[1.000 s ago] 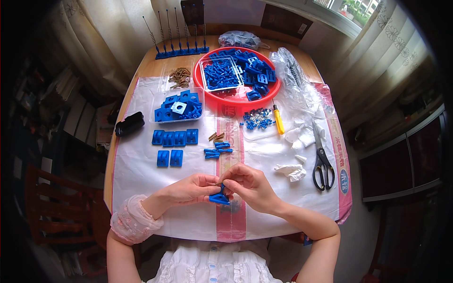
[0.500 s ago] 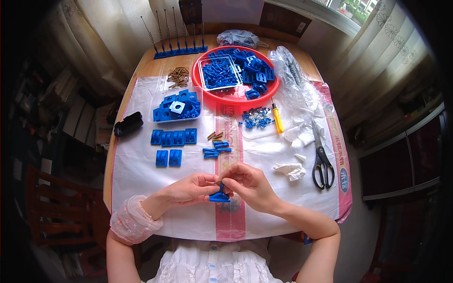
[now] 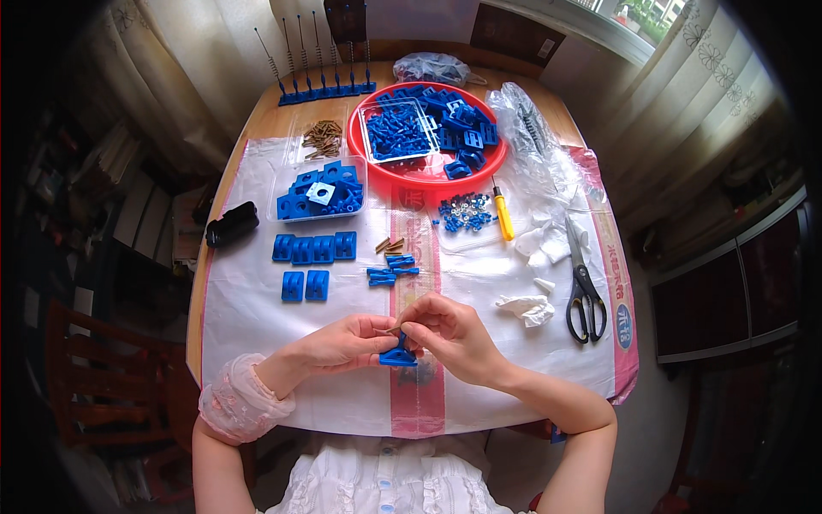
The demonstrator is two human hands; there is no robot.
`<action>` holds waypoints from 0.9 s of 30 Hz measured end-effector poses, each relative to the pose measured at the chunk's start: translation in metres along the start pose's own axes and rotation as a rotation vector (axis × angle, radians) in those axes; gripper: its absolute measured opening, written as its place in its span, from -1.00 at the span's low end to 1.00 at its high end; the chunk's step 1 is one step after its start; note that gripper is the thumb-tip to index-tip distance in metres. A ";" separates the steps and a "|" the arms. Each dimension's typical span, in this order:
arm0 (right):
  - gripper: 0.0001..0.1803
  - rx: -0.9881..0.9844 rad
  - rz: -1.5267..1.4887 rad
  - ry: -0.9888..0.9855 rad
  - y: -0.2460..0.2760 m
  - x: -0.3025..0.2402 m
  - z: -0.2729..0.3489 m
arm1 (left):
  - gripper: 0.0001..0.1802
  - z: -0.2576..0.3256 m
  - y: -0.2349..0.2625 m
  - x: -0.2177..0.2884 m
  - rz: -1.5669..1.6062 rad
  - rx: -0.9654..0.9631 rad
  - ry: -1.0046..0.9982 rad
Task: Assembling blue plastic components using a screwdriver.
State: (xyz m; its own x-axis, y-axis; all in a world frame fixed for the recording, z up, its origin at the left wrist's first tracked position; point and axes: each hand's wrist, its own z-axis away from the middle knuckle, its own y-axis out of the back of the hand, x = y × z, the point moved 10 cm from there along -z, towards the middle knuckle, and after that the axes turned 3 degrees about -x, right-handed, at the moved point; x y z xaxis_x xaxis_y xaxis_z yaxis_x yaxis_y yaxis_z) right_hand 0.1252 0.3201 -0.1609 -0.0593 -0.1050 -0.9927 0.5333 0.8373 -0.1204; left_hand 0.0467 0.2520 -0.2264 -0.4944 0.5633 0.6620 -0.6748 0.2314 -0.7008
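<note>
Near the table's front edge, my left hand (image 3: 349, 344) pinches a blue plastic part (image 3: 398, 358) with a flat base and a narrower neck. From the other side my right hand (image 3: 454, 340) reaches in, its thumb and forefinger pressed together at the top of this part. A thin brownish pin (image 3: 393, 331) shows between the fingertips of both hands; its far end is hidden. Just beyond the hands lie several blue plastic sleeves (image 3: 392, 272) and a few brass-coloured pins (image 3: 390, 247). Several blue curved blocks (image 3: 313, 250) sit in two rows to the left.
At the back stands a red basin (image 3: 377, 171) of blue parts. Left of it are a clear tub (image 3: 364, 208), brass pins (image 3: 323, 140) and a rack of springs (image 3: 328, 92). To the right lie a yellow screwdriver (image 3: 503, 218), small nuts (image 3: 465, 212), black scissors (image 3: 586, 300) and crumpled tissue (image 3: 527, 311).
</note>
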 end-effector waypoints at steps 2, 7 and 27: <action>-0.87 0.000 0.011 0.000 0.000 -0.001 0.000 | -0.62 0.000 0.002 -0.001 0.013 0.004 -0.005; -0.88 0.023 -0.004 -0.012 0.002 -0.003 0.000 | -0.61 -0.001 0.001 0.000 0.024 0.004 -0.011; -0.91 -0.044 0.049 -0.017 -0.005 -0.003 0.000 | -0.64 0.000 -0.002 0.000 0.008 -0.037 -0.014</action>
State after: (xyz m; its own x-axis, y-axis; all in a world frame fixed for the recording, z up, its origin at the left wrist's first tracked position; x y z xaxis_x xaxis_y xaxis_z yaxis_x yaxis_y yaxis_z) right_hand 0.1230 0.3165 -0.1574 -0.0194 -0.0721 -0.9972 0.4973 0.8646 -0.0722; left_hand 0.0481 0.2515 -0.2254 -0.5070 0.5543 0.6600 -0.6502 0.2567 -0.7151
